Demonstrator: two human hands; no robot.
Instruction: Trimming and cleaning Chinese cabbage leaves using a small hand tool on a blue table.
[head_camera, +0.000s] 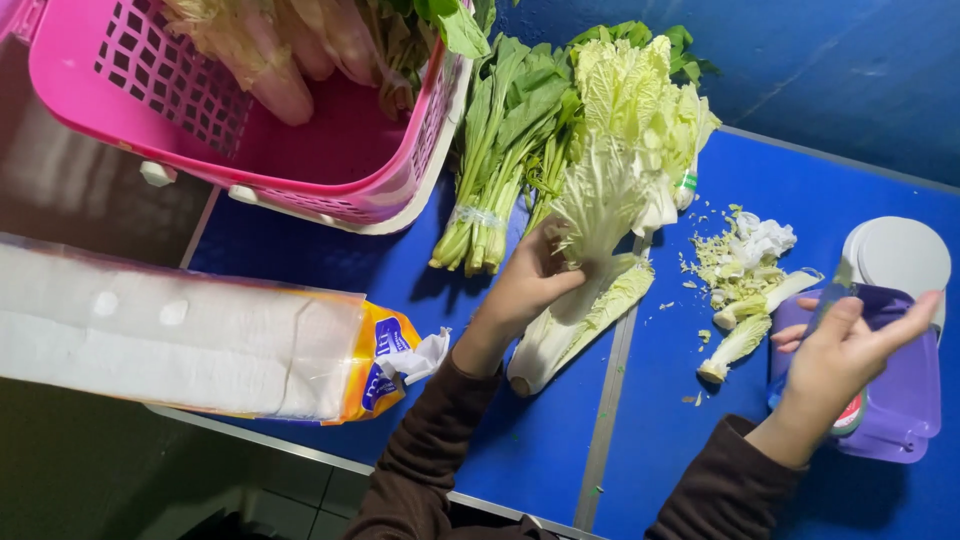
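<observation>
My left hand (525, 285) grips a pale napa cabbage leaf (600, 215) near its white stalk, on the blue table (540, 450). A second cabbage leaf (575, 325) lies under it, stalk end towards me. My right hand (840, 360) holds a knife (835, 300) with a green and red handle, blade pointing away, over a purple container (905, 400). Cut cabbage stalk pieces and scraps (745, 290) lie between the two hands.
A pink plastic basket (200, 130) with vegetables stands at the back left. A tied bundle of leafy greens (505, 150) lies beside it. A pack of white paper towels (180, 335) sits at the left edge. A grey round lid (900, 255) lies at the right.
</observation>
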